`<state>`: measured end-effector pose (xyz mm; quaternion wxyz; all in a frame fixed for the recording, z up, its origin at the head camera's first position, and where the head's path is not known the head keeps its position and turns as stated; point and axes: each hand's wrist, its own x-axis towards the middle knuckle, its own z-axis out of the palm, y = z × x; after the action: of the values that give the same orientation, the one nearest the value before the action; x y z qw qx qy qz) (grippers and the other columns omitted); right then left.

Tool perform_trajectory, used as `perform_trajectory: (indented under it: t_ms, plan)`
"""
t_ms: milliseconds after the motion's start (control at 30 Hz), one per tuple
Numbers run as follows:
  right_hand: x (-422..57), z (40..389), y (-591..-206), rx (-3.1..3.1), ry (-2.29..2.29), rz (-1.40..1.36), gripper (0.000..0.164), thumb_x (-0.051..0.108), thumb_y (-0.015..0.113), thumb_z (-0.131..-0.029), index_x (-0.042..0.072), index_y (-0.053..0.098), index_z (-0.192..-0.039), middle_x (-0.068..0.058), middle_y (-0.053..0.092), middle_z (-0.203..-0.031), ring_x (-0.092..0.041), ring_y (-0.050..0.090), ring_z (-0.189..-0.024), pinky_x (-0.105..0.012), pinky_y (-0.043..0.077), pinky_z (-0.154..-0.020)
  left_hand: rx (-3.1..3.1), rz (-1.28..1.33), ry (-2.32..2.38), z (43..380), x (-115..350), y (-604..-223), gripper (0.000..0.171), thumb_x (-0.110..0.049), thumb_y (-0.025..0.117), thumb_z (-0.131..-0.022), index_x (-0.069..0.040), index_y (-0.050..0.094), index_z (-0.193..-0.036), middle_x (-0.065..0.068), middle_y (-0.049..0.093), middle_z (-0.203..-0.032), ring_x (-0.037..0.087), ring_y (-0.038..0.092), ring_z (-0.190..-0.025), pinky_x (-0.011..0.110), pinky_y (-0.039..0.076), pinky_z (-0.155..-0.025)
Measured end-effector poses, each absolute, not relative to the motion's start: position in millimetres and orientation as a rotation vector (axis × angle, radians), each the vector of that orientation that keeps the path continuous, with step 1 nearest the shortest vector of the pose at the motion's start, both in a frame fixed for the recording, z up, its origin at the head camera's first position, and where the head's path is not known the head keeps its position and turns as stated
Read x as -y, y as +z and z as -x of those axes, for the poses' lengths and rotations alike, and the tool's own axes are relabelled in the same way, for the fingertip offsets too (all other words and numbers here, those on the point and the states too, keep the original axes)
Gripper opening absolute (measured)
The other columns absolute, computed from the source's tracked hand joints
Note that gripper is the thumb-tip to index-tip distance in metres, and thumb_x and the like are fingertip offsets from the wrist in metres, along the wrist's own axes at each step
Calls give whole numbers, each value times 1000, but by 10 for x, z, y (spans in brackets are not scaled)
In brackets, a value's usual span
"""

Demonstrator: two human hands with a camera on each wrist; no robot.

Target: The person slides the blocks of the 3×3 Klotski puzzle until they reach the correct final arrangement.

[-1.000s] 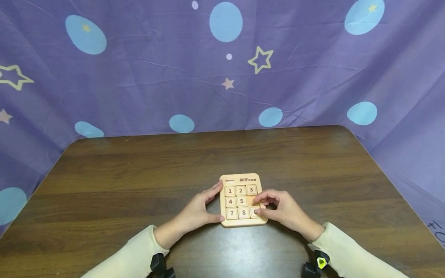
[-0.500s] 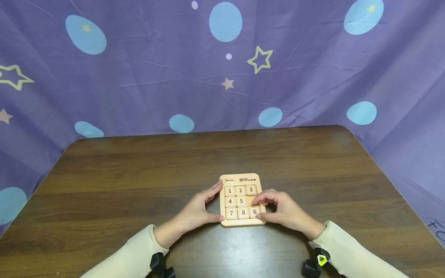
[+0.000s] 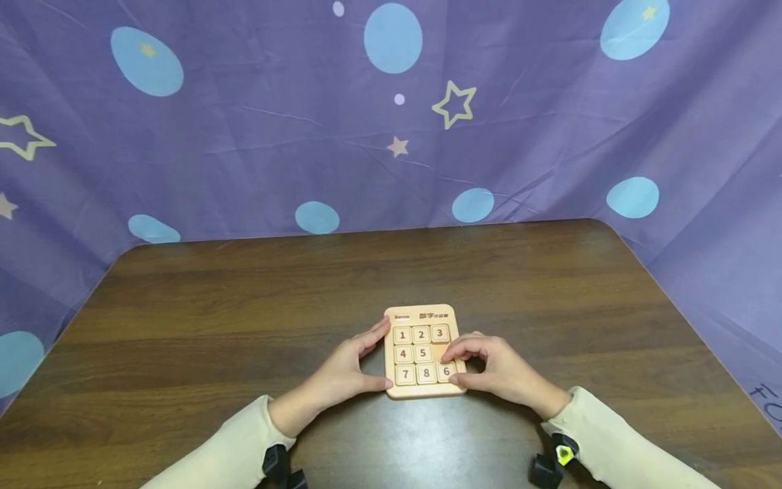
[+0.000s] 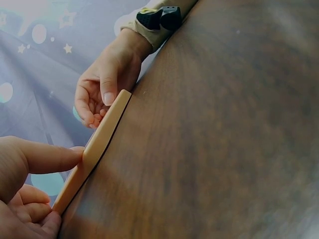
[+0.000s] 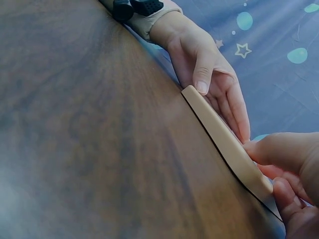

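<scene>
A pale wooden number sliding puzzle (image 3: 427, 392) lies on the table, with tiles 1, 2, 3 on top, 4 and 5 in the middle row, and 7, 8, 6 below. The middle row's right slot is bare, partly covered by fingers. My left hand (image 3: 342, 367) holds the puzzle's left side, thumb at the lower corner and fingers near the upper one. On the right side, my right hand (image 3: 497, 367) has its thumb by tile 6 (image 3: 446, 371) and its index finger at the bare slot. In the right wrist view, other fingers of that hand (image 5: 294, 159) curl beside the frame's edge.
The brown wooden table (image 3: 256, 292) extends around the puzzle on all sides. Behind it hangs a purple cloth (image 3: 244, 136) with stars and blue spots. Black wrist cameras (image 3: 546, 468) sit on both sleeves.
My right thumb has slid off tile 6 toward its lower right corner, so the number shows. The left hand keeps its hold, and the tiles stay in the same slots.
</scene>
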<state>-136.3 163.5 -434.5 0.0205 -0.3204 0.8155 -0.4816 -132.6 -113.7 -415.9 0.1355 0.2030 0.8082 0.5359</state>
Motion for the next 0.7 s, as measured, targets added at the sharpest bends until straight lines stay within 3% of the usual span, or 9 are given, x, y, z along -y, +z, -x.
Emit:
perform_trajectory:
  t_ms: [700]
  plan:
    - [-1613,1397,-4357,-2507,-1564,867,22,5,77,-73,10,71,-94,0,67,-93,-8,56,-79,-20,51,-70,-2344,-591,1536,1335,1137,-4164,87,2,77,-67,6,34,-142,16,28,-151,27,26,-139,44,27,-112]
